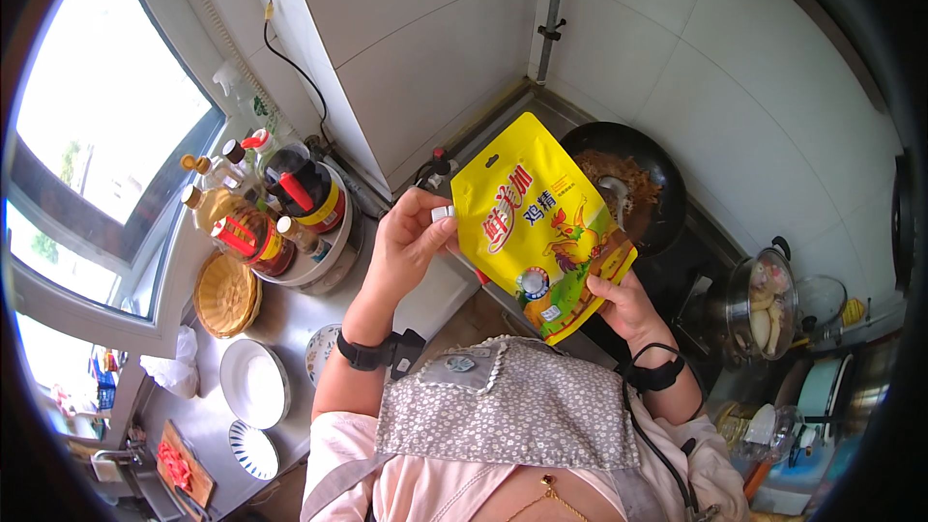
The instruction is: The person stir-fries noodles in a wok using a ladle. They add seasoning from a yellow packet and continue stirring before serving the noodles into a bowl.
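My right hand [625, 304] grips the lower right edge of a yellow seasoning pouch [536, 232], printed with a rooster. At the pouch's upper left edge, the thumb and fingers of my left hand [413, 235] are closed on its white screw cap [442, 213]; whether the cap is still on the spout I cannot tell. Behind the pouch, a black wok [663, 192] sits on the stove with brown shredded food [638, 177] and a metal ladle [616, 192] in it. The pouch hides part of the wok.
Left stands a round rack [341, 261] of sauce and oil bottles, with a wicker basket [226, 295], white bowl [254, 384], striped dish [254, 449] and cutting board [199, 467] of chopped red food below. At right are a steel pot [765, 304] with food and an oil jug [743, 429].
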`<action>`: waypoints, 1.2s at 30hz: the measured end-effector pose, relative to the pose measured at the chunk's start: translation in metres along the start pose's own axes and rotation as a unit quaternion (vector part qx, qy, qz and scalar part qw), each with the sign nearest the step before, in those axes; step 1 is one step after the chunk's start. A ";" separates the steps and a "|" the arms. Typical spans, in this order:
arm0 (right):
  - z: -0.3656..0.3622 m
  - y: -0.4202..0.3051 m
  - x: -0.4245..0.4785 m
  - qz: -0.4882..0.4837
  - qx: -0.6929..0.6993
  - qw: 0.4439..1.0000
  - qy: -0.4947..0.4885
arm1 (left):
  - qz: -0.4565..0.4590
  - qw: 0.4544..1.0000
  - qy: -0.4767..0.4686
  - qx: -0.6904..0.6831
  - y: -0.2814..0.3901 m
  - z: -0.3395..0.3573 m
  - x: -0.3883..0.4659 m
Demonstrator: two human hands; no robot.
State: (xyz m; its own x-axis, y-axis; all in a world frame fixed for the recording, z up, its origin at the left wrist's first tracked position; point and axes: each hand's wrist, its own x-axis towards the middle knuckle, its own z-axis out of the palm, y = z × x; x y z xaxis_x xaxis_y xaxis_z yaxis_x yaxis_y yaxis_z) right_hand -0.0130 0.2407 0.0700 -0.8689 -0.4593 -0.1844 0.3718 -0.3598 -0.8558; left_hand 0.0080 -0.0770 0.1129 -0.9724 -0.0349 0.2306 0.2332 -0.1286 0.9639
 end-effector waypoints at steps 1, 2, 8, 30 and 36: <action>0.002 0.000 0.000 0.004 -0.002 1.000 0.000 | 0.002 0.999 0.021 0.024 0.002 -0.002 -0.004; 0.000 -0.002 0.000 0.036 -0.010 0.999 -0.027 | 0.005 0.998 0.042 0.049 0.007 -0.007 -0.008; -0.009 -0.011 -0.006 0.028 -0.124 0.991 0.028 | 0.088 0.963 0.205 0.149 0.055 -0.053 -0.030; -0.073 0.042 -0.050 -0.040 -0.603 0.742 0.291 | 0.047 0.854 0.387 0.346 -0.135 -0.189 0.071; -0.062 0.038 -0.008 0.013 -0.665 0.690 0.285 | 0.070 0.912 0.214 0.344 -0.130 -0.110 0.030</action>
State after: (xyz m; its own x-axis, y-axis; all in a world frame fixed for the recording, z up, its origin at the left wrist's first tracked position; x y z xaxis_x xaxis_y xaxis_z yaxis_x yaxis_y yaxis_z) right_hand -0.0124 0.2807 0.0088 -0.9959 0.0792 -0.0443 0.0907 0.8807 -0.4650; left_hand -0.0512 -0.1708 -0.0198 -0.8084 -0.4064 0.4259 0.1535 0.5530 0.8189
